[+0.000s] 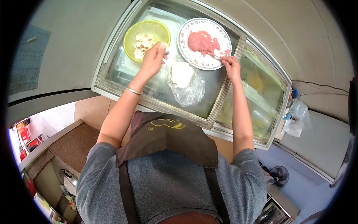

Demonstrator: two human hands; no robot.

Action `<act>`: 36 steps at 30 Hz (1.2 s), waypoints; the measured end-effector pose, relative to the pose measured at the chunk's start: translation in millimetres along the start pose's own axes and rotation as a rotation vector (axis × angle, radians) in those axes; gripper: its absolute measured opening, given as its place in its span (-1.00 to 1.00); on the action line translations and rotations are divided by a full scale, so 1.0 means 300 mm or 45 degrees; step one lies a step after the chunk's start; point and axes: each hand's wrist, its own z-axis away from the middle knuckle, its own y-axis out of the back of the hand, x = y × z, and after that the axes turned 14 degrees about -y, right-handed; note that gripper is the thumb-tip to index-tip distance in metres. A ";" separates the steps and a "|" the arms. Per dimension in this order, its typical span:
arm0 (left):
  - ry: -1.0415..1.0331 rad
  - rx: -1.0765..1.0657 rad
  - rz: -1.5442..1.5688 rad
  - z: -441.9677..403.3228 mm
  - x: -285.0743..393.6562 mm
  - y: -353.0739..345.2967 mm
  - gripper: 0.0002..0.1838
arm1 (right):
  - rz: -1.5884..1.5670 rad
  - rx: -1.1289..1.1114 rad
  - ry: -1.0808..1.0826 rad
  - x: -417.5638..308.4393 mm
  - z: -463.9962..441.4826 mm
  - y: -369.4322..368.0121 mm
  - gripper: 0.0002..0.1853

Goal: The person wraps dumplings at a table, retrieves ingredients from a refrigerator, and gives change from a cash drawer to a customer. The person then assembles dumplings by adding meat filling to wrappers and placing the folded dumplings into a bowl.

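Note:
My left hand (153,59) is at the right rim of a yellow-green bowl (128,37), its fingers closed around a pale piece that looks like a wonton wrapper. Inside the bowl lie several folded wontons (143,42). My right hand (232,67) pinches a thin stick-like utensil (218,57), whose far end reaches into pink minced meat (202,42). The meat lies on a white plate (190,59) with a flowered rim. Between my hands, a stack of white wrappers (181,74) rests on a clear plastic bag (192,91).
Bowl, plate and bag stand on the glass top of a chest freezer (149,100) with a raised metal frame. Its right glass panel (257,89) is frosted. A plastic bag (298,114) hangs at the right. A fan (279,176) stands lower right, a brown counter (76,145) lower left.

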 end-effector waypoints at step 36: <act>0.842 -0.291 0.986 0.231 -0.088 -0.131 -0.73 | -0.590 -0.736 -0.663 -0.168 0.369 -0.173 -0.80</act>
